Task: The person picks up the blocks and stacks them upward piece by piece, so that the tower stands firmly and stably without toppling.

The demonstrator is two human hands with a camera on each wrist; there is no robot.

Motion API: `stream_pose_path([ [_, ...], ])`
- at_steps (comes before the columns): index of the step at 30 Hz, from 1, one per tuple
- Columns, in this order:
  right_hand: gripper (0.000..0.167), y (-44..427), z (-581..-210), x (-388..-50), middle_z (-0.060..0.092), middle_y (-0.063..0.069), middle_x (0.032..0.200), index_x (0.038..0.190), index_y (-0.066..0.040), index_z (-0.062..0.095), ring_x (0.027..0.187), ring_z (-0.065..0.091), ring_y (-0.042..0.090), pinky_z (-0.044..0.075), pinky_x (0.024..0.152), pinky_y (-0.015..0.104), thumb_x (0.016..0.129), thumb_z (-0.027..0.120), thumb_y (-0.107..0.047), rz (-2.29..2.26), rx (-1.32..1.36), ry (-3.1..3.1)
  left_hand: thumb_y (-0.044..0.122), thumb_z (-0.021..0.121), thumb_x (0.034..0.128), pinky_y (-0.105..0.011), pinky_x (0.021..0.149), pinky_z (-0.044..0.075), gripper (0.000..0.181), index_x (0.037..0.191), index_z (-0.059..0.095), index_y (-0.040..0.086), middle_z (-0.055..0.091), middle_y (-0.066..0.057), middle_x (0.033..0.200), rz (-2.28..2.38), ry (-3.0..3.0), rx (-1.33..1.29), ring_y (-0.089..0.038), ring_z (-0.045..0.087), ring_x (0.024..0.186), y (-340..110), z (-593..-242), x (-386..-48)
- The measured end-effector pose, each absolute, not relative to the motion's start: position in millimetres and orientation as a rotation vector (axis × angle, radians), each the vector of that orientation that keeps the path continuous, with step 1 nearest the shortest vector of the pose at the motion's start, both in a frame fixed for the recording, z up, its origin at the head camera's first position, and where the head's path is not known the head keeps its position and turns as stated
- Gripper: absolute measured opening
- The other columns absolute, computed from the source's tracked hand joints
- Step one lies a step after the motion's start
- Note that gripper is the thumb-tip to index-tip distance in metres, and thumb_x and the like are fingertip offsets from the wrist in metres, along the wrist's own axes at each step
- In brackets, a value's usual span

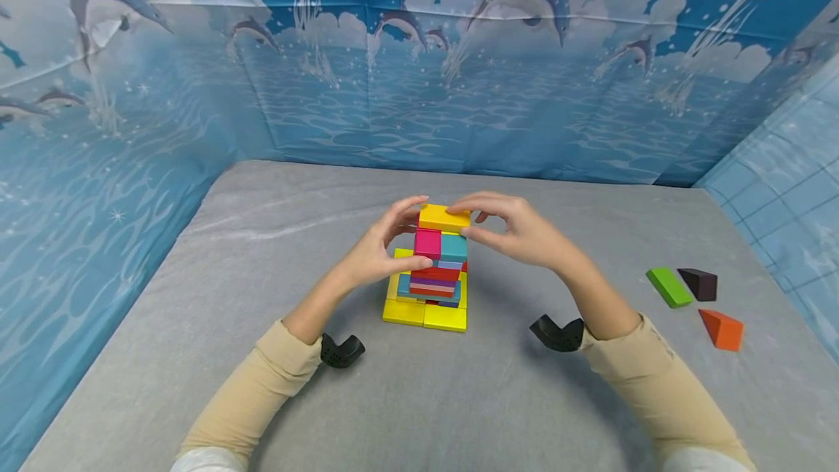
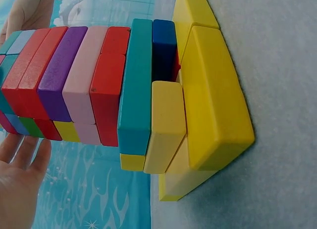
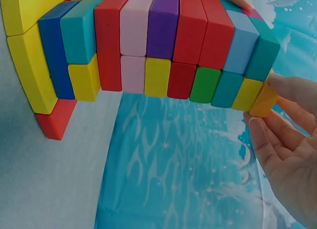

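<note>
A tall tower of coloured wooden blocks [image 1: 437,273] rises from a base of yellow blocks [image 1: 445,317]. Across its top lies a yellow block [image 1: 444,218], whose right end my right hand [image 1: 518,228] pinches between thumb and fingers. The right wrist view shows that block's orange-yellow end [image 3: 262,99] at the fingertips. My left hand [image 1: 376,246] is beside the tower's upper left, thumb along the front and fingers towards the back. In the left wrist view its extended fingers [image 2: 41,157] reach the tower's side; the exact contact is partly hidden.
At the right of the grey cloth table [image 1: 262,275] lie a green block [image 1: 669,288], a dark block [image 1: 698,284] and an orange block [image 1: 722,330]. A black wrist-worn piece [image 1: 342,351] shows at the left cuff, another at the right. A dolphin-print curtain [image 1: 393,115] stands behind.
</note>
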State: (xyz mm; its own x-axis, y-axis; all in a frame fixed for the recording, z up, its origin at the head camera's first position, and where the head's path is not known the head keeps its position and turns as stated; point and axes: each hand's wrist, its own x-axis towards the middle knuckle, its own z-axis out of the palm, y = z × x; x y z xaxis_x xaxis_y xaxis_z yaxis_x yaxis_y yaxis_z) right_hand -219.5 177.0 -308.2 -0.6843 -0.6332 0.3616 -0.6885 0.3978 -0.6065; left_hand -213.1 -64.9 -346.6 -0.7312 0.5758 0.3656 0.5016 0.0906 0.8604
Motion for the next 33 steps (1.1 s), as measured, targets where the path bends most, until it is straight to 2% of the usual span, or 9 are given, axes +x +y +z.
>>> stream_pose_path([
  [9,0.034,174,-308,-220,0.059,0.009,0.119,0.119,-0.003,0.059,0.106,0.053,0.018,0.048,0.082,0.033,0.084,0.063,-0.004,1.141,1.226,-2.574,0.001,0.069,0.0787,-0.039,0.098,0.039,0.065,0.135,0.038,0.007,0.041,-0.010,0.136,1.707,2.300,1.217,-0.020,0.043,0.117,-67,-368,-228],
  [19,0.038,193,-311,-217,0.056,0.007,0.123,0.123,-0.004,0.056,0.108,0.052,0.018,0.047,0.085,0.033,0.085,0.062,-0.003,1.201,1.160,-2.546,0.004,0.070,0.0782,-0.032,0.096,0.041,0.063,0.134,0.041,0.009,0.043,-0.008,0.133,1.696,2.329,1.233,-0.019,0.045,0.113,-67,-369,-228],
  [24,0.040,238,-322,-208,0.055,0.013,0.122,0.124,-0.001,0.054,0.105,0.052,0.010,0.044,0.084,0.017,0.085,0.060,0.003,1.181,0.908,-2.502,0.005,0.070,0.0782,-0.033,0.094,0.043,0.063,0.133,0.041,0.009,0.043,-0.008,0.133,1.688,2.341,1.210,-0.020,0.046,0.112,-67,-369,-227],
  [26,0.039,262,-331,-204,0.054,0.016,0.121,0.125,0.000,0.053,0.104,0.052,0.006,0.041,0.083,0.011,0.086,0.059,0.001,1.135,0.769,-2.516,0.005,0.070,0.0783,-0.033,0.094,0.043,0.062,0.133,0.041,0.010,0.043,-0.008,0.132,1.694,2.337,1.203,-0.020,0.046,0.112,-67,-369,-227],
  [28,0.039,287,-342,-201,0.054,0.018,0.120,0.126,0.000,0.052,0.104,0.052,0.010,0.042,0.084,0.014,0.088,0.058,-0.002,1.087,0.621,-2.552,0.006,0.070,0.0785,-0.033,0.094,0.043,0.062,0.133,0.041,0.010,0.044,-0.008,0.132,1.697,2.335,1.203,-0.019,0.046,0.112,-67,-369,-227],
  [33,0.044,387,-406,-210,0.054,0.009,0.122,0.134,-0.024,0.048,0.102,0.048,0.004,0.038,0.079,0.010,0.091,0.057,-0.029,0.867,0.277,-2.670,0.010,0.071,0.0789,-0.033,0.094,0.043,0.061,0.133,0.042,0.010,0.044,-0.008,0.132,1.712,2.319,1.218,-0.019,0.047,0.111,-68,-370,-228],
])
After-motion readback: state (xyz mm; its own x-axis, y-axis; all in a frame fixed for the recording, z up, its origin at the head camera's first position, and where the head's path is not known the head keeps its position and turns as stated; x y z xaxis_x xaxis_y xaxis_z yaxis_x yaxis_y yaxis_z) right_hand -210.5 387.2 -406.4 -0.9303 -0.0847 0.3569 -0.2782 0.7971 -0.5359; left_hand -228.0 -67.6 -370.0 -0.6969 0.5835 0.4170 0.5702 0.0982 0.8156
